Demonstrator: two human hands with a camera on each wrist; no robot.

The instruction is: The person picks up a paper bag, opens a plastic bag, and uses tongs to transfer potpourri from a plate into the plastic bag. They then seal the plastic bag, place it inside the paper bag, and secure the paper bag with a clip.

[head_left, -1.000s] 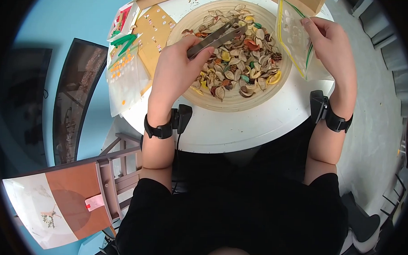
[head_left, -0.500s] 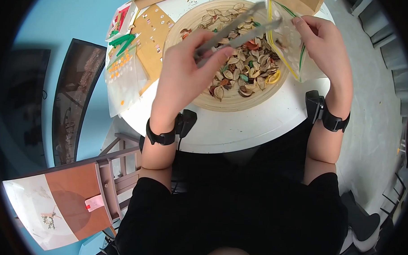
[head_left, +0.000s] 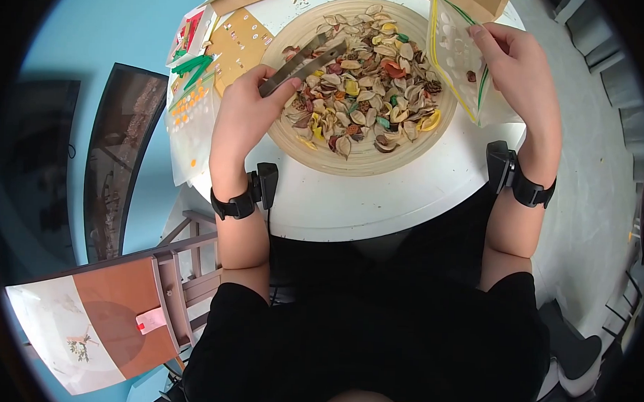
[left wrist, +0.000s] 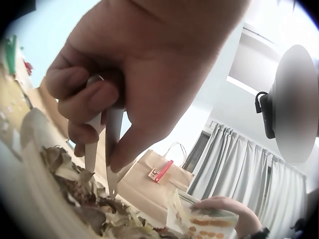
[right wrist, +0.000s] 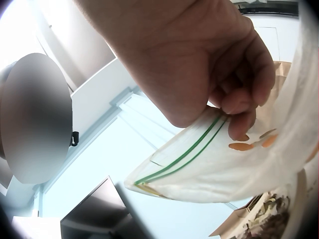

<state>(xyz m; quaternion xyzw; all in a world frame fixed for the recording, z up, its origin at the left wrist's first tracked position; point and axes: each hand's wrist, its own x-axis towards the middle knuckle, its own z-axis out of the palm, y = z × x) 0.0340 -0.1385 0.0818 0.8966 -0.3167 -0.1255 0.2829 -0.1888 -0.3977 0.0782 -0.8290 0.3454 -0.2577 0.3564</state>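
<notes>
My left hand (head_left: 243, 117) grips a pair of long metal tweezers (head_left: 298, 67), whose two arms stand apart over the left part of a round wooden plate (head_left: 366, 168). On that plate lies a heap of potpourri (head_left: 365, 96): dried pale petals with yellow, orange, green and brown bits. The left wrist view shows the tweezer arms (left wrist: 113, 134) with their tips down at the petals. With thumb and fingers my right hand (head_left: 521, 73) pinches the edge of a clear zip bag (head_left: 451, 57) beside the plate's right rim. A small dark brown piece (head_left: 471, 76) shows in the bag.
Left of the plate lie a brown sheet with stickers (head_left: 239, 42), a clear bag with orange dots (head_left: 196, 136), green strips (head_left: 193, 69) and a white box with red items (head_left: 193, 30). A brown paper bag (left wrist: 149, 184) stands behind the plate. The white table (head_left: 335, 219) has a curved front edge.
My left hand took the tweezers right to the bag's mouth, then back left over the plate. A dark brown piece now shows in the bag. My right hand has kept its pinch.
</notes>
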